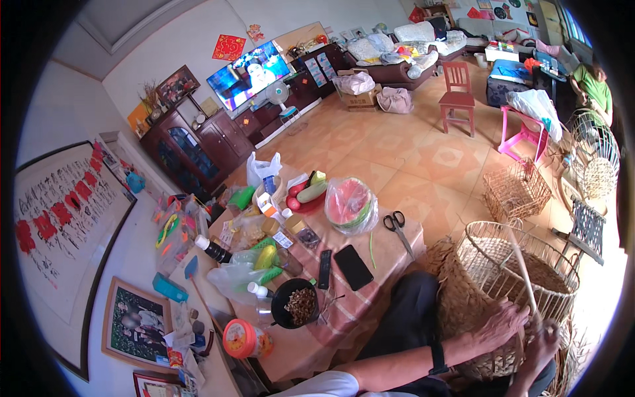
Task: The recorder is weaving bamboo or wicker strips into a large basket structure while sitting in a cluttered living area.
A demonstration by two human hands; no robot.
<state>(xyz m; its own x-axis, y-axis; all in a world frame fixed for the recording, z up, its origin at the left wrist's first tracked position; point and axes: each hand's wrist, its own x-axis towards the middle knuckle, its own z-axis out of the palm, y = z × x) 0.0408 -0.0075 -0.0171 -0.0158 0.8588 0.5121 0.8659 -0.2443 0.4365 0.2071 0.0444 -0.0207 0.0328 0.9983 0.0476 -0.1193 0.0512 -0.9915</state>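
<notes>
A large wicker basket (463, 281) stands against my legs at the lower right, its lower wall tightly woven and its upper part open upright ribs. A long pale cane strip (520, 261) runs across the near side of the basket and sticks up past its rim. Closed around the strip at the basket's near wall is my left hand (496, 326), with a dark band on its wrist. Just right of it, my right hand (543, 342) grips the same strip lower down. Both hands' fingertips are partly hidden.
On the table (317, 354) to my left lie scissors (398, 233), a phone (353, 267), a remote control (325, 268), a watermelon half under plastic (350, 204) and a dark bowl (295, 303). Another wicker basket (517, 190) and a red chair (457, 99) stand beyond. A person (593, 89) sits far right.
</notes>
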